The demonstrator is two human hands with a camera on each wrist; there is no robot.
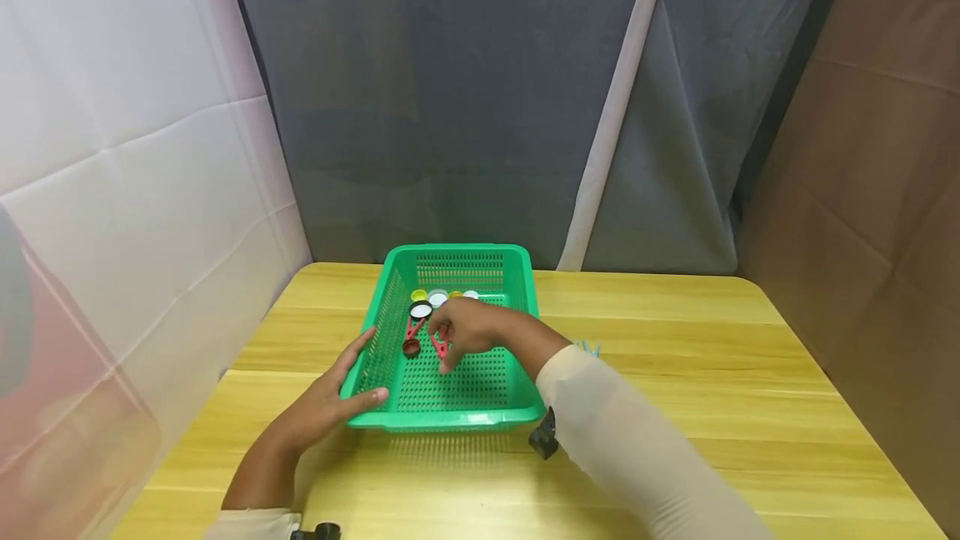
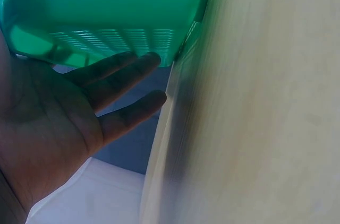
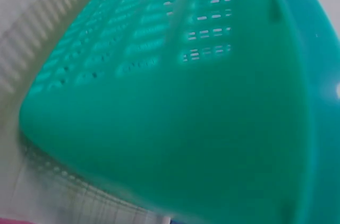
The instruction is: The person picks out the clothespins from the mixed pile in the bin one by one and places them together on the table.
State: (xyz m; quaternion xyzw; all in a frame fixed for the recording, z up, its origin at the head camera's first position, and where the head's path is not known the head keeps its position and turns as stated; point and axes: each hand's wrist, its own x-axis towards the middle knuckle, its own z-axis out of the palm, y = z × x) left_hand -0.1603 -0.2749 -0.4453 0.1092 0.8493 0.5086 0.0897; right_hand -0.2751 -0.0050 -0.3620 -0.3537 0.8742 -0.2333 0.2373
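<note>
A green plastic basket (image 1: 472, 419) stands on the table. My left hand (image 1: 326, 398) rests at its left front corner, thumb over the rim. In the left wrist view the other fingers of that hand stretch straight and spread beside the basket's outer wall. My right hand (image 1: 471, 327) reaches inside, its curled fingers and thumb around a red clothespin (image 1: 438, 347). Left of it lie a second red clothespin (image 1: 414, 328), a brown cap (image 1: 411, 347) and a black-rimmed white lid (image 1: 421, 310). The right wrist view shows only the basket's outside, the hand hidden.
Farther back in the basket are a yellow cap (image 1: 418, 296), a white cap (image 1: 437, 298) and other small caps, partly behind the right hand. Light blue clips (image 1: 588, 348) lie on the wooden table (image 1: 675, 357), right of the basket. Cloth walls (image 1: 465, 107) surround the table.
</note>
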